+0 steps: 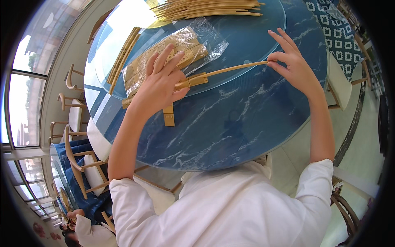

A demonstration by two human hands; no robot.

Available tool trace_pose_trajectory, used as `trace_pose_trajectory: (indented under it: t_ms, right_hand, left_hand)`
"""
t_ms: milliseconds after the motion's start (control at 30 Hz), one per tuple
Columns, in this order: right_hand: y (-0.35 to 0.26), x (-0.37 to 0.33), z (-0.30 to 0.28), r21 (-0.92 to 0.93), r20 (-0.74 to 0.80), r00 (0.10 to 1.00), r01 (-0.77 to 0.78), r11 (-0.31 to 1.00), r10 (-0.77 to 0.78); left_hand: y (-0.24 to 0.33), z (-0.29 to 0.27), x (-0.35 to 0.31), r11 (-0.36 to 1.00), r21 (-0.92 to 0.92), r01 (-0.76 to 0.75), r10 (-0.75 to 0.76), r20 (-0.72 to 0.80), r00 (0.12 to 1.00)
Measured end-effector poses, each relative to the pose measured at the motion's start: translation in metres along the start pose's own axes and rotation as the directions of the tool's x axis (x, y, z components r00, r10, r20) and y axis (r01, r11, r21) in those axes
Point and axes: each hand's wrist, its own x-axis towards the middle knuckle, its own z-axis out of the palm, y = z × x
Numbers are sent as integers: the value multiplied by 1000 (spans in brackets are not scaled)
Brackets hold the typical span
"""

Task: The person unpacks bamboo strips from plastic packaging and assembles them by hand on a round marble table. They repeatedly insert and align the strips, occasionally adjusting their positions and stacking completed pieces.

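Note:
My left hand point(160, 84) pinches a narrow gold paper chopstick sleeve point(198, 80) between thumb and finger, its other fingers raised. Out of the sleeve's open right end runs a pair of light wooden chopsticks point(238, 66). The thumb and index finger of my right hand point(293, 65) close on their far tips, while the other fingers stretch upward. Under and beyond my left hand lies a clear plastic bag point(214, 46) with a stack of gold sleeves point(181, 43). A loose gold sleeve point(169, 118) lies just below that hand, partly hidden by it.
A large pile of bare chopsticks point(214, 9) lies at the far side of the glass turntable point(242, 73). Several filled gold sleeves point(123, 59) lie at its left. The round blue marbled table point(247, 123) has wooden chairs point(84, 164) around it. Another person point(92, 232) sits at lower left.

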Motion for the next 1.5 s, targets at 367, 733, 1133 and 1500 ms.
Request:
trace_pose_trajectory:
  t_ms: [367,733,1133,1500]
  right_hand:
    - [10,15,3,190,117,993,-45,981,23]
    - [-3,25,2,286,179,984,-71,956,19]
    - [-50,20,9,318,75,997,-20,948,-5]
    - [-76,31,46,186,-81,982,186,965,-173]
  left_hand:
    - [-1,4,19,941,329,-81,93,-21,995]
    - [4,7,49,880,447,-161,253,-153,955]
    - [24,8,61,942,310,-125,158,-85,984]
    - [42,13,68,953,270,-138,172,-109,979]
